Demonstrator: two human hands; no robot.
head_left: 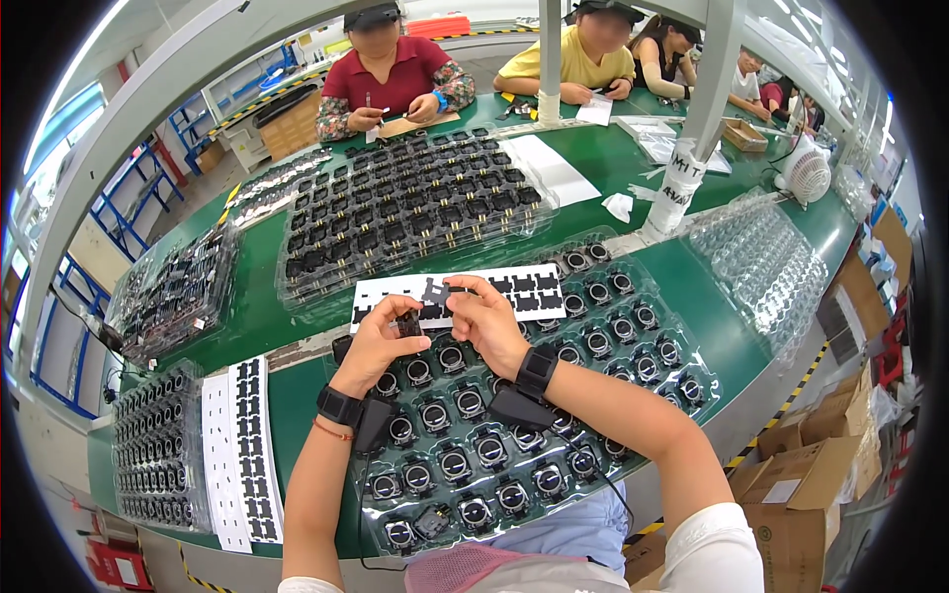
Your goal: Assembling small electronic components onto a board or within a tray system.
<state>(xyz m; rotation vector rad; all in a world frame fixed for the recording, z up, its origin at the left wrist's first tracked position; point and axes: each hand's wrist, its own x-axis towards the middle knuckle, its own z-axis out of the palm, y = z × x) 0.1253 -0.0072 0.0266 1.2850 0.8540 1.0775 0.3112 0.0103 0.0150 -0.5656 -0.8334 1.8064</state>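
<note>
Glossy clear plastic tray (pixel 692 390), matt black plastic parts (pixel 474 450), white paper sheet (pixel 371 296) with black stickers, smooth green tabletop (pixel 297 395).

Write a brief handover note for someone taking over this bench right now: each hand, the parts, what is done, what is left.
Left hand: pinches a small black part above the clear tray.
Right hand: holds a small black sticker beside that part.
White sticker sheet: lies behind the hands, several stickers already gone.
Done: cannot tell which tray parts are finished.
Left: the held part, probably others.
</note>
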